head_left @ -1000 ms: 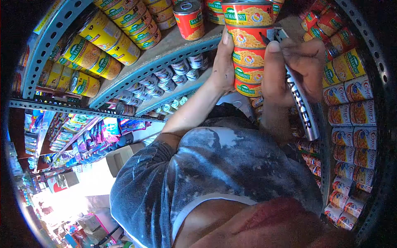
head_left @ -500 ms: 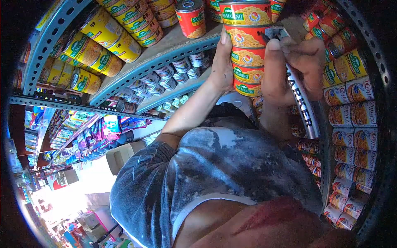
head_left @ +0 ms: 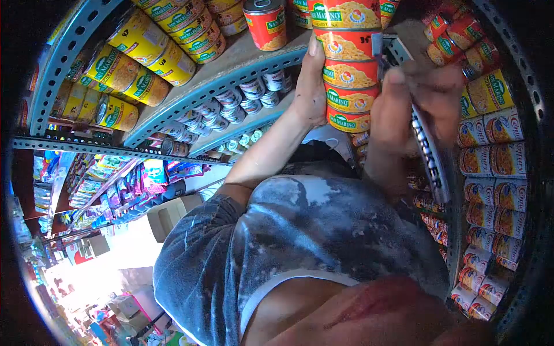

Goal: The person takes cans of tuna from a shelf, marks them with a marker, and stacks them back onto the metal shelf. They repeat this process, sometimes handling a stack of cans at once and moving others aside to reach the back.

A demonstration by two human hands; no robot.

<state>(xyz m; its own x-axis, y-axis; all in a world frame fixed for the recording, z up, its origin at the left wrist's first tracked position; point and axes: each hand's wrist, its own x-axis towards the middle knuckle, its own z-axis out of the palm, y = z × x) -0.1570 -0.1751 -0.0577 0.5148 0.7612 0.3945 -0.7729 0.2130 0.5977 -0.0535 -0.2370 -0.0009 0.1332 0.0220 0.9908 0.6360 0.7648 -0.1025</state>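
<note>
Thumb along its left side, my left hand (head_left: 311, 86) grips a stack of several red and yellow San Marino tuna cans (head_left: 348, 75); its other fingers are hidden behind them. Black handwritten digits, looking like 35, stand out on the can second from the top. Just right of the stack, my right hand (head_left: 395, 112) is closed around a silver marker (head_left: 428, 153) with black lettering. Motion blurs this hand's fingers. The marker's writing end points up toward the cans, and its barrel slants down to the right.
A metal shelf (head_left: 231, 72) with perforated edges holds yellow cans (head_left: 151, 43) and a single red can (head_left: 265, 26). White-labelled cans (head_left: 228, 106) fill the level below. Century cans (head_left: 493, 173) are stacked at the right. Packaged goods (head_left: 124, 190) hang or stand at the left.
My right hand and the marker have shifted right and slightly down, away from the cans, so the black digits show more fully. My left hand still holds the stack in nearly the same place.
</note>
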